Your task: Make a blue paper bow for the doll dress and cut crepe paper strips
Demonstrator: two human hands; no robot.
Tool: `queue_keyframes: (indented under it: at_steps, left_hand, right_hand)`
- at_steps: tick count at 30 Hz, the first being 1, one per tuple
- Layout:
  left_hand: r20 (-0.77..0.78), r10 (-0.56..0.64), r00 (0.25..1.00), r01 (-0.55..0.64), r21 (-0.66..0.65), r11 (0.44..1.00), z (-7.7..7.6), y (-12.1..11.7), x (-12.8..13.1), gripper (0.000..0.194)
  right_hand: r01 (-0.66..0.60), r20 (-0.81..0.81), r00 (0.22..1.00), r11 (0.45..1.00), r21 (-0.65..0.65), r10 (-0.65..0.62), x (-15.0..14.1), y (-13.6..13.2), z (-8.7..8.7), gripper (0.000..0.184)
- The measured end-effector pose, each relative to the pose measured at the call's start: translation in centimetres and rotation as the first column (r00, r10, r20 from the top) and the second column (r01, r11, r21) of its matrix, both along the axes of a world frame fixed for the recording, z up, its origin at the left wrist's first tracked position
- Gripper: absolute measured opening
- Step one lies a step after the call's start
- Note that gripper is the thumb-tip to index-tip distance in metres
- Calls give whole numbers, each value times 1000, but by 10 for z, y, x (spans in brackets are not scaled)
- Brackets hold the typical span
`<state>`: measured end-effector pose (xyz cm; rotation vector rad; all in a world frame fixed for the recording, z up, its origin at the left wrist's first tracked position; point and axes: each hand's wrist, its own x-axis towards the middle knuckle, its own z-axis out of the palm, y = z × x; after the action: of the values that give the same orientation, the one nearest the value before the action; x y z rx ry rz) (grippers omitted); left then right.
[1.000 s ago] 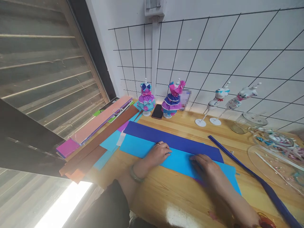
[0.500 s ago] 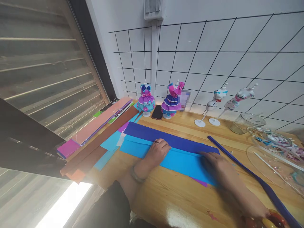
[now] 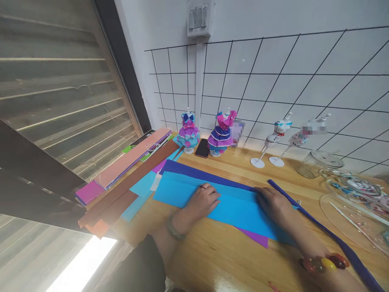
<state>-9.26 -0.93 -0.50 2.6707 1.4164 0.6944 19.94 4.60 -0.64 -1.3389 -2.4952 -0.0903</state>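
A light blue paper sheet [image 3: 231,207] lies on the table, a crease along its length, over a dark blue paper sheet [image 3: 194,171] whose far strip shows behind it. A purple paper corner [image 3: 253,236] sticks out at the near edge. My left hand [image 3: 204,199] rests on the middle of the light blue sheet, its fingers curled and closed against the paper. At the sheet's right end my right hand [image 3: 275,205] has its fingers together at the far edge; the thumb is hidden. A narrow dark blue strip [image 3: 322,227] runs past my right hand.
Brown paper [image 3: 130,182] and other coloured sheets lie at the left. Two dressed miniature mannequins [image 3: 188,132], [image 3: 221,136], a phone [image 3: 202,148] and two undressed mannequins [image 3: 278,134], [image 3: 299,139] stand or lie along the wall. Right are a glass jar [image 3: 320,164] and a clear tray [image 3: 330,202].
The light blue sheet now reaches farther back, covering more of the dark blue one. More of the purple corner shows at the near edge. Both hands stay on the paper; the view has tilted slightly.
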Motion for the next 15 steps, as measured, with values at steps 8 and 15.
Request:
queue_keyframes:
  at_steps: [8,15]
  left_hand:
    - [-48,18,999,-22,-71,997,-3,-1,3,24]
    - [-108,165,980,-176,-101,979,-11,-5,-1,51]
  right_hand:
    - [-203,-17,979,979,15,203,-8,-45,0,36]
    - [-232,-8,972,967,109,234,3,-53,-62,40]
